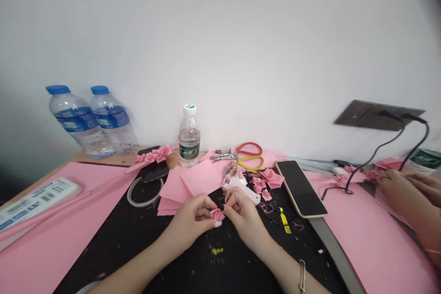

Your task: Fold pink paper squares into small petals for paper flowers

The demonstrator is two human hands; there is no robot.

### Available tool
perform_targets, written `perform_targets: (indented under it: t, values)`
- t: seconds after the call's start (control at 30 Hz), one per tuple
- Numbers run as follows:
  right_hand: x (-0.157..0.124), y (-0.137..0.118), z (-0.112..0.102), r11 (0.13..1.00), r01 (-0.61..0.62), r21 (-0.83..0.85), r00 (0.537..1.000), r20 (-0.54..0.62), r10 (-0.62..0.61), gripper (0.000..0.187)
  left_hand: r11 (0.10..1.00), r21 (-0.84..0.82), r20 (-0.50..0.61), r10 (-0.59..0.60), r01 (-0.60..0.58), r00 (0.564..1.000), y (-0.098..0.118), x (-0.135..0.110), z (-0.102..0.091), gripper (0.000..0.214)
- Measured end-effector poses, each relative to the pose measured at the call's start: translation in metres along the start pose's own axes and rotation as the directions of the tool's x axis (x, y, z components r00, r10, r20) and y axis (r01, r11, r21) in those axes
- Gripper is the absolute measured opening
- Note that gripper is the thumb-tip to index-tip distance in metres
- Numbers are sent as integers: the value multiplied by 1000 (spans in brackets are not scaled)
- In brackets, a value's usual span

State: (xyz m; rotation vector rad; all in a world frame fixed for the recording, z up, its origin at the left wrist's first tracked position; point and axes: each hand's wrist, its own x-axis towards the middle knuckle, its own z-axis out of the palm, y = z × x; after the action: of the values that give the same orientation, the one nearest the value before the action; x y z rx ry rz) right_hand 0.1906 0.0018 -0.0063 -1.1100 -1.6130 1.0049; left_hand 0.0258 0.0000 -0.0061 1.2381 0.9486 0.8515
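Between my two hands, above the black table mat, is a small pink paper flower. My left hand pinches it from the left between thumb and fingers. From the right, the thumb and fingertips of my right hand close on its other edge. Just beyond my hands lie pink paper sheets in a loose pile. Several folded pink paper flowers sit past my right hand. Scissors with one red and one yellow handle loop rest on the paper behind.
A small water bottle stands by the wall, with two larger bottles leaning at left. Nearby are a phone, a tape roll, a white package and a cabled wall socket. A co-worker's hands work at right.
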Motion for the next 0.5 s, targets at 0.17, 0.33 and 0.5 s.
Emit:
perform_targets:
  t: [0.17, 0.33, 0.5]
  values:
    - [2, 4, -2, 999, -28, 42, 999, 29, 27, 21, 1000, -2, 28, -9, 9, 1000, -2, -1, 0, 20]
    - [1, 5, 0, 977, -137, 166, 990, 47, 131, 20, 999, -35, 44, -18, 19, 999, -1, 0, -1, 20]
    - [-2, -4, 3, 876, -325, 357, 946, 134, 297, 25, 999, -50, 66, 1, 3, 998, -2, -1, 1, 19]
